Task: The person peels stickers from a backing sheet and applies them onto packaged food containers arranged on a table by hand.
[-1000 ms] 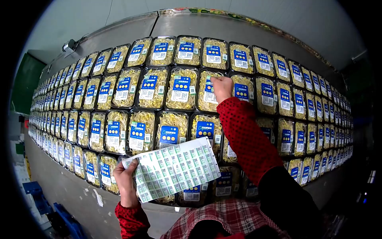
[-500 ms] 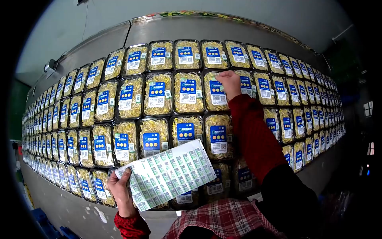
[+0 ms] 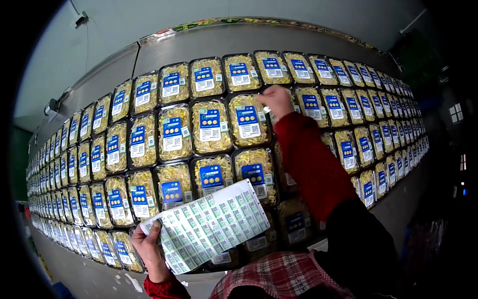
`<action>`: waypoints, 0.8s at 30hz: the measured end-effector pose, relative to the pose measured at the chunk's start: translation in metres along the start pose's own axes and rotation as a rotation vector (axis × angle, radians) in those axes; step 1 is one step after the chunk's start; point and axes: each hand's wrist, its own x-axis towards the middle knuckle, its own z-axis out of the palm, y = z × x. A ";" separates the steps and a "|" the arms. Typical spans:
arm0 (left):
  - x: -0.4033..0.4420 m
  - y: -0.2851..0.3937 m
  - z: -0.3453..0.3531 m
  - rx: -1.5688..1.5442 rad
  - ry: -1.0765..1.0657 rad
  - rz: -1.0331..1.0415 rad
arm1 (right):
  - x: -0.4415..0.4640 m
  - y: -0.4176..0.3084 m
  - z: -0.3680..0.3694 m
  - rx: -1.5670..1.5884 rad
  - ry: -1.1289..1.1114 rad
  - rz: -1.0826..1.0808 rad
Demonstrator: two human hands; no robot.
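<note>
My left hand (image 3: 149, 246) pinches the left edge of a white sheet (image 3: 209, 224) covered with rows of small green-and-black printed stickers. The sheet hangs over the nearer trays. My right hand (image 3: 277, 101) is closed, thumb and finger together, above the second row from the back. Whatever its fingertips may hold is too small to make out. Just left of it lies a black tray of sprouts (image 3: 248, 119) with a blue-and-white label and a small green sticker at its top.
Several rows of labelled sprout trays (image 3: 203, 77) cover the grey metal table (image 3: 186, 46). A patterned strip (image 3: 239, 21) runs along the back edge. White paper scraps (image 3: 133, 282) lie near the front edge. A small device (image 3: 51, 107) stands at the back left.
The view has turned, so the trays appear tilted and shifted. My right hand has lifted off the tray with the small top sticker and moved to its right. My left hand still holds the sheet.
</note>
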 end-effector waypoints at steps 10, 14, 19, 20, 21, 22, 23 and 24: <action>-0.013 0.012 0.049 -0.032 -0.055 0.019 | 0.039 0.048 -0.036 0.106 -0.048 0.063; -0.016 0.012 0.063 0.013 -0.052 0.031 | 0.035 0.029 -0.042 -0.406 0.097 -0.086; -0.025 0.009 0.086 -0.002 -0.100 0.060 | 0.077 0.096 -0.132 0.057 -0.011 0.226; -0.025 0.009 0.094 -0.023 -0.114 0.045 | 0.077 0.103 -0.139 0.050 -0.010 0.228; -0.025 0.007 0.101 -0.006 -0.136 0.028 | 0.069 0.093 -0.147 0.153 -0.090 0.311; -0.026 0.008 0.110 -0.006 -0.160 0.014 | 0.066 0.087 -0.151 0.257 -0.175 0.396; -0.028 0.009 0.118 -0.005 -0.184 -0.001 | 0.069 0.088 -0.150 0.259 -0.174 0.397; -0.028 0.008 0.123 0.002 -0.214 0.024 | 0.071 0.093 -0.145 0.274 -0.186 0.359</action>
